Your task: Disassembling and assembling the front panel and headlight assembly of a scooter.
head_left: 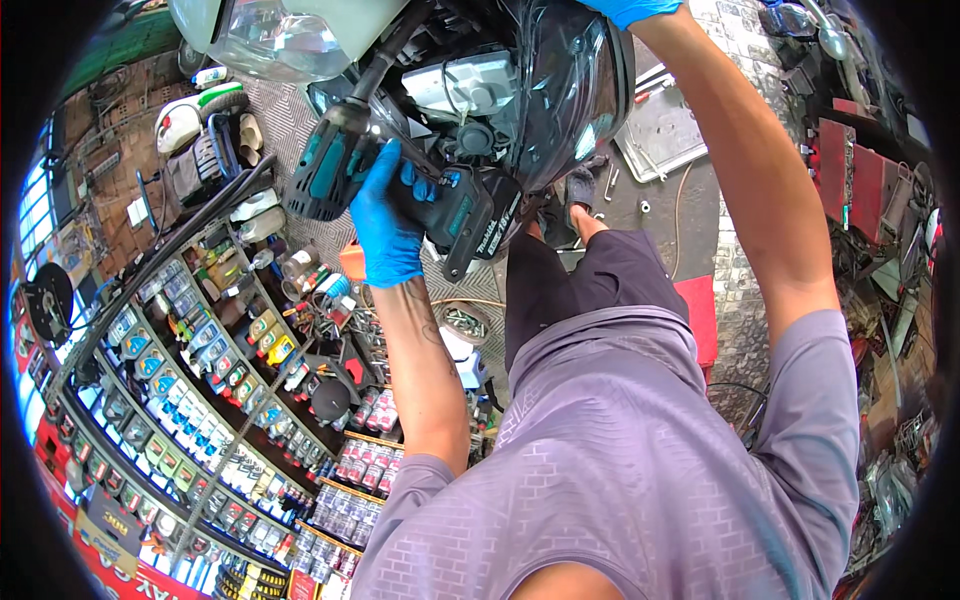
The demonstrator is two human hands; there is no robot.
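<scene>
My left hand (386, 228), in a blue glove, is wrapped around the handle of a teal and black cordless impact driver (325, 165). Its battery end lies to the right of my hand. From the driver's nose a long dark shaft (385, 60) runs up beside the opened body of a motor scooter. A silver metal part (465, 85) and a round black part show inside that body. At the top edge my right hand (632, 8), also blue-gloved, is by the upper end of a glossy dark panel (575, 85). The frame cuts off its fingers, so its grip is hidden.
A clear headlight (280, 40) on a pale panel hangs at upper left. On the floor right of my feet lie a metal tray (662, 130) and loose tools. Shelves of bottles (210, 350) fill the left. A red cabinet (850, 180) and clutter stand at right.
</scene>
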